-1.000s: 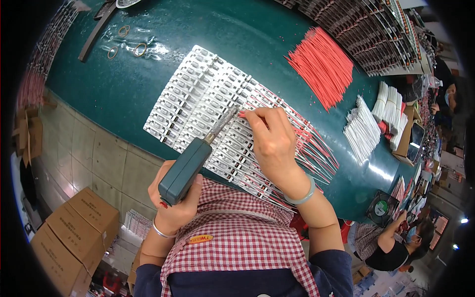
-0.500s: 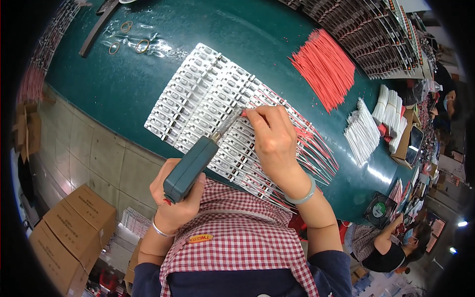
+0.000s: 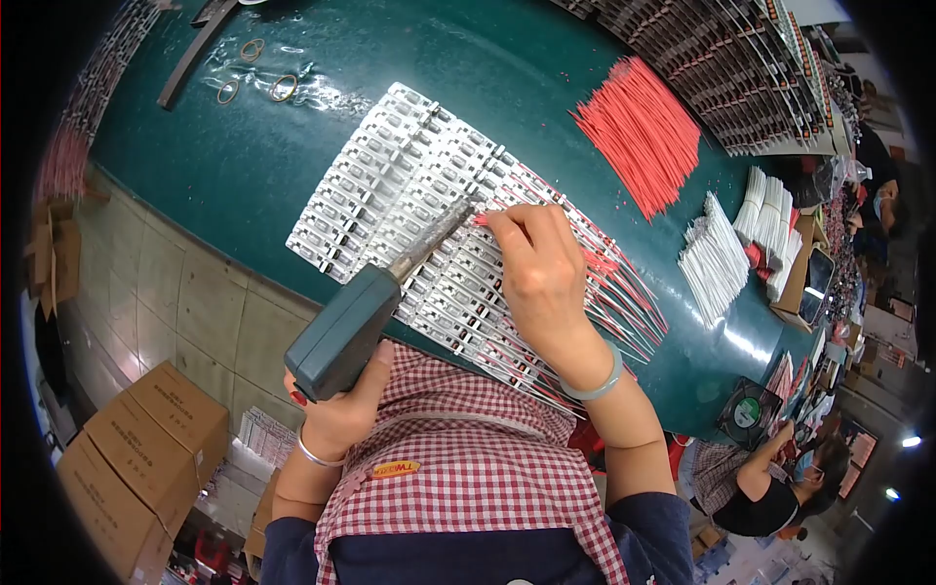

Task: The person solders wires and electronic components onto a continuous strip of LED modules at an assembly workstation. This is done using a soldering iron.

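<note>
My left hand [image 3: 341,417] is wrapped round the grip of a dark green soldering gun [image 3: 336,330]. Its long metal tip [image 3: 439,234] reaches over rows of white plastic holders with metal contacts [image 3: 375,161]. Close by the tip's end, my right hand [image 3: 541,278] pinches a red wire [image 3: 481,220] between thumb and forefinger, low over the holders. Red and white wires [image 3: 624,292] trail from the right side of the rows, partly hidden under my right hand. Whether the tip touches a contact I cannot tell.
On the green table [image 3: 478,68] lie a pile of red wires [image 3: 639,136], white wires [image 3: 712,258] and several rubber bands [image 3: 284,88]. Stacked finished rows [image 3: 712,68] rise at the far right. A small fan [image 3: 749,409] stands near another person [image 3: 770,487]. Cardboard boxes [image 3: 146,458] sit lower left.
The soldering gun's body has swung left with my left hand, and its tip has shifted slightly away from me. My right hand has barely moved, still pinching the red wire.
</note>
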`<state>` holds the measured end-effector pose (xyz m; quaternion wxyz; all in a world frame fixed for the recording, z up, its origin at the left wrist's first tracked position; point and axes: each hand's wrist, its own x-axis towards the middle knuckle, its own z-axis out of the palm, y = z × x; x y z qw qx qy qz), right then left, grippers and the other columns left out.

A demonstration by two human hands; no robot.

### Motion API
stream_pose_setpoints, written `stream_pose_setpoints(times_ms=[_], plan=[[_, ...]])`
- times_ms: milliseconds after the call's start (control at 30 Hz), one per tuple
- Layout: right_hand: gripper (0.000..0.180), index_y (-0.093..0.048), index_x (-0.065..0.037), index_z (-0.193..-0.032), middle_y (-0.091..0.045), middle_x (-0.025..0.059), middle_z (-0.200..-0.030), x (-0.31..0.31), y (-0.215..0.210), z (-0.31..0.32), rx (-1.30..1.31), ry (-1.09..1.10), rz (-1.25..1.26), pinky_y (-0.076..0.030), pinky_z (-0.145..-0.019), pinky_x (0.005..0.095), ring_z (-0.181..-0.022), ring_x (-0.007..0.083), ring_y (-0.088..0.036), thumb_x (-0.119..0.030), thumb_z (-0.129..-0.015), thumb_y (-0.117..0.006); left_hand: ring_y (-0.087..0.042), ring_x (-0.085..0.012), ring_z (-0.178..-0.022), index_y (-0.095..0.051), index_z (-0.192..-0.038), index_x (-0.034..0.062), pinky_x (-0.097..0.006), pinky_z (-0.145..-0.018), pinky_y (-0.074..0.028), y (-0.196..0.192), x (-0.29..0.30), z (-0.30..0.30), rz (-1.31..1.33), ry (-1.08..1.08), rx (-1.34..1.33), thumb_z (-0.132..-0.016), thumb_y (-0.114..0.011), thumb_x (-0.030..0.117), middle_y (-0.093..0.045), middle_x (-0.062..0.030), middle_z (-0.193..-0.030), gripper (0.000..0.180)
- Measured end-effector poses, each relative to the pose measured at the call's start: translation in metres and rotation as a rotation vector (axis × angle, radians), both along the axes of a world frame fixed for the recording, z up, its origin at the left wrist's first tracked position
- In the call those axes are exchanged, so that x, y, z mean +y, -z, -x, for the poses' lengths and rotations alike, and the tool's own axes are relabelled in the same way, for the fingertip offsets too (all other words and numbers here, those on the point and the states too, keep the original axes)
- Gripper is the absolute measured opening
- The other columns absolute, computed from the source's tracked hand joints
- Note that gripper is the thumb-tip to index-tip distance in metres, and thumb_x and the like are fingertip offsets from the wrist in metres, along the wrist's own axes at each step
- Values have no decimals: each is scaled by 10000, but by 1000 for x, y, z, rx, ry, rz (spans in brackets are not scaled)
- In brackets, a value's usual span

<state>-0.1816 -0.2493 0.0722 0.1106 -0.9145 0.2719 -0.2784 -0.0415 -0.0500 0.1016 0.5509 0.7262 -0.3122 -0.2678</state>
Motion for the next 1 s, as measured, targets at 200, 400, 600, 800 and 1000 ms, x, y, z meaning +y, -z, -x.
stream_pose_setpoints(times_ms=[200,400,600,800,1000], plan=[[278,-680,32,-1006,-612,106,-944,-1,3,2,-35,-2,6,-505,-673,357,-864,258,-588,11,-728,-673,-708,-155,-847,-715,-1106,-57,-272,-739,-559,-2,2,-1,34,-2,-10,-820,-794,18,-755,-132,-1008,306],[313,-701,17,-1012,-641,95,-904,14,-4,6,-92,10,-41,-508,-667,359,-795,253,-602,112,-714,-719,-719,-220,-811,-725,-1022,-60,-295,-721,-558,1,10,-3,-45,45,-143,-797,-781,-3,-735,-163,-952,239],[305,-691,33,-1020,-623,105,-914,15,0,7,-53,-3,-27,-502,-660,354,-815,253,-588,73,-718,-695,-686,-237,-774,-693,-978,-80,-303,-699,-547,-2,3,-4,-36,128,-212,-764,-756,-55,-692,-172,-942,224],[285,-673,53,-1012,-602,114,-925,13,-1,6,-24,-26,-8,-498,-655,353,-846,261,-575,23,-729,-676,-672,-233,-743,-677,-940,-68,-301,-679,-535,-4,-3,-5,-31,186,-306,-758,-752,-65,-682,-159,-909,197],[280,-675,57,-1005,-595,114,-926,14,-3,4,3,-26,-11,-501,-640,350,-849,262,-573,17,-728,-674,-662,-230,-717,-669,-918,-60,-291,-658,-524,-2,-4,-3,-17,159,-313,-756,-760,-56,-668,-142,-874,185]])
